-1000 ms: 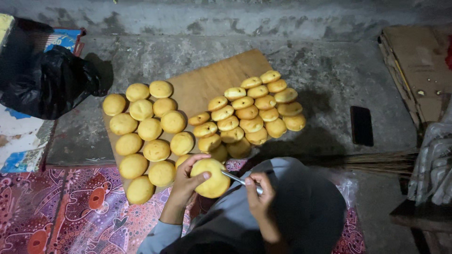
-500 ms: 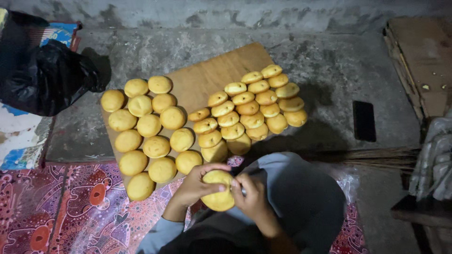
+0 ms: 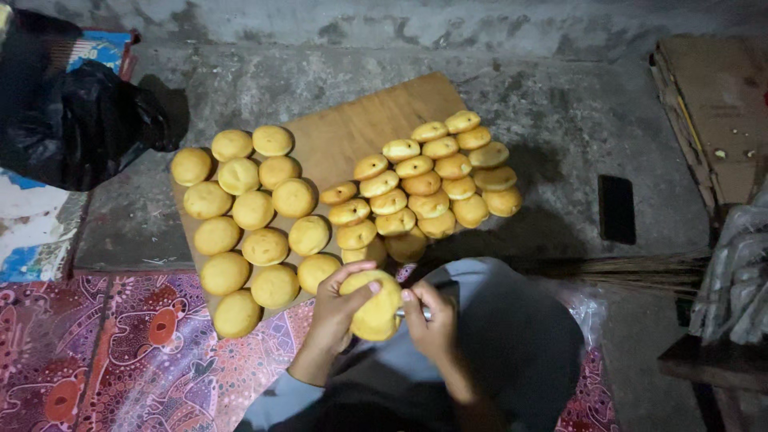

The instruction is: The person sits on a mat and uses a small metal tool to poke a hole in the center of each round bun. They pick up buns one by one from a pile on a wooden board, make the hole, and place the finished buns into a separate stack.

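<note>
Left hand (image 3: 332, 316) cupped around a round yellow bun (image 3: 374, 304), fingers curled over its top and left side; bun held just above the lap, near the front edge of the wooden board (image 3: 352, 132). Right hand (image 3: 432, 324) closed on a thin metal tool (image 3: 422, 314), thumb touching the bun's right side; tool mostly hidden, kind unclear. Board lies on the concrete floor (image 3: 560, 104); approx. two groups on it: larger round buns (image 3: 254, 210) at left, smaller browner halves (image 3: 432, 172) stacked in rows at right. Black plastic bag (image 3: 76, 124) at upper left; patterned red cloth (image 3: 120, 352) lower left; dark flat phone (image 3: 617, 209) on floor at right, near cardboard (image 3: 716, 112).
</note>
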